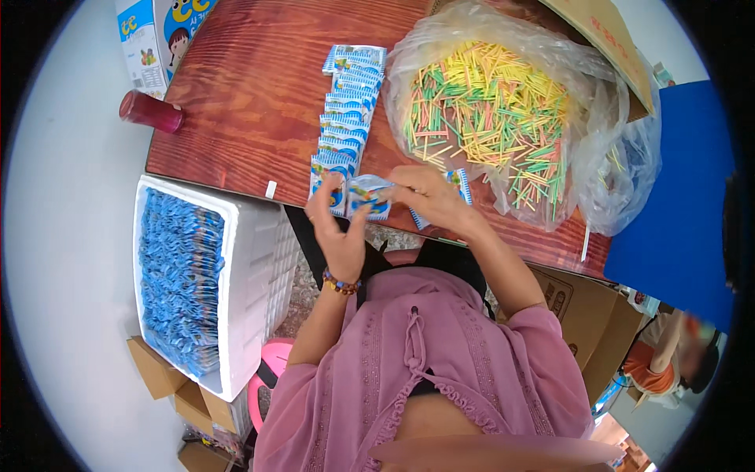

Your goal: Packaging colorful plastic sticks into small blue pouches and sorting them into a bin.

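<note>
A small blue-and-white packet (370,206) is between my two hands at the table's front edge. My left hand (340,236), with a beaded bracelet at the wrist, has its thumb and fingers curled on the packet's left side. The fingers of my right hand (431,197) are pinched together at its upper right edge; whether they also hold something small is hidden. Another packet (458,185) lies partly under my right hand. An overlapping row of similar packets (346,126) runs away from me. Thin yellow, green and pink sticks (491,102) lie heaped in a clear plastic bag (405,59).
A white foam box (244,267) full of blue packets (181,275) stands left of the wooden table (244,71). A dark red jar (149,112) lies near the left edge. A cardboard box (605,39) is behind the bag. Another person (657,362) is at lower right.
</note>
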`<state>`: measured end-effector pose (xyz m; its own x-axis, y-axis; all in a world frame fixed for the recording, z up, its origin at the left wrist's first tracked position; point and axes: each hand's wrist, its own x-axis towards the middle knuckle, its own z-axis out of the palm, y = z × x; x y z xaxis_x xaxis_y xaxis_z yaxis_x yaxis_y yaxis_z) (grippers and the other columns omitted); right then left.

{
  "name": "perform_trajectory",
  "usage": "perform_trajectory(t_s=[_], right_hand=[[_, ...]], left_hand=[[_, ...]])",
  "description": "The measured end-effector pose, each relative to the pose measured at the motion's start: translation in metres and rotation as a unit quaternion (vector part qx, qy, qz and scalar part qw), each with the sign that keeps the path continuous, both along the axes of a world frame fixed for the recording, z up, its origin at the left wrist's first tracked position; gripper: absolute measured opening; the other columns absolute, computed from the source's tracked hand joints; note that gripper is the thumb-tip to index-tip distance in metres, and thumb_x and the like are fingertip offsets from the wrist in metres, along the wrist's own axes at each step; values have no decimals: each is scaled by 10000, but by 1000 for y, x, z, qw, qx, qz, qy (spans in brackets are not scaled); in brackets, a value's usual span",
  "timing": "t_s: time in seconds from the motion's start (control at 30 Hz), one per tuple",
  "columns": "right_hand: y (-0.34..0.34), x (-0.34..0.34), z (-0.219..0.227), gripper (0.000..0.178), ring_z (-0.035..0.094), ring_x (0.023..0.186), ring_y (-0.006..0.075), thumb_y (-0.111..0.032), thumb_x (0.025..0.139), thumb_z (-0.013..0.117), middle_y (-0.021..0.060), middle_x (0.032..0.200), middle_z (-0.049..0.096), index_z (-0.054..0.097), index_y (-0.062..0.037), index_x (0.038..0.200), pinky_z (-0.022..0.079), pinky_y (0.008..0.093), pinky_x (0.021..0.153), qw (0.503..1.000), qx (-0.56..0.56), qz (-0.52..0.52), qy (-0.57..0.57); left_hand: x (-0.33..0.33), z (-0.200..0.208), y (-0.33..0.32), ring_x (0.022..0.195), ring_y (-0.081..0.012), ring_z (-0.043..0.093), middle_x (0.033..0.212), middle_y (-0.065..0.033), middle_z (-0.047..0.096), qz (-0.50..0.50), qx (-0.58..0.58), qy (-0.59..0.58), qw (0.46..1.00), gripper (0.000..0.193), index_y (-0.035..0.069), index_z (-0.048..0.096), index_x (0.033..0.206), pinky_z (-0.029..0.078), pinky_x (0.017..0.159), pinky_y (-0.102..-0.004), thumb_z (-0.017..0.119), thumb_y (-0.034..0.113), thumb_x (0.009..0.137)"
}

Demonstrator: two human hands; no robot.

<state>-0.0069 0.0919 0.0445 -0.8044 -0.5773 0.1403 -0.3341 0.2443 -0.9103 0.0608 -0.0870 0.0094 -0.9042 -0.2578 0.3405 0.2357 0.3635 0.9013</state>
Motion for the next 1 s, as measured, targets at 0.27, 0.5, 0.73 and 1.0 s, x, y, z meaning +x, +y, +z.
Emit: perform_trajectory(t_s=[0.27, 0.5, 0.73, 1.0], right_hand=[[-64, -19, -41, 302, 619, 792, 354, -327, 890, 558, 173, 831, 647, 649, -39, 913, 474, 419, 679, 985, 151, -80, -17], [10, -5, -21, 219, 646, 803, 292, -208, 891, 594, 143, 903, 671, 658, -27, 996, 503, 350, 715, 970, 64, -233, 40], [90, 33, -4, 248, 627, 785, 283, -217, 830, 667, 114, 904, 631, 625, -52, 1010, 493, 357, 690, 890, 295, -340, 70], [84, 33, -28, 267, 602, 839, 288, -223, 751, 723, 95, 880, 594, 580, -67, 914, 477, 388, 702, 888, 322, -321, 68]], left_hand=[[-16, -8, -21, 1246, -425, 382, 1374, -292, 365, 28, -300, -112, 947, 940, -115, 226, 1398, 293, 1057, -484, 786, 236, 730], [-49, -22, -1, 1194, -404, 422, 1285, -254, 429, 85, -407, -102, 903, 936, -102, 227, 1404, 311, 1050, -492, 751, 335, 763], [-87, -24, 8, 1214, -420, 390, 1306, -277, 394, 84, -352, -64, 930, 947, -99, 186, 1423, 299, 1054, -498, 755, 284, 770], [-73, -22, 9, 1265, -435, 352, 1363, -300, 349, 87, -322, -71, 940, 1132, -82, 171, 1432, 304, 1040, -506, 853, 356, 642]])
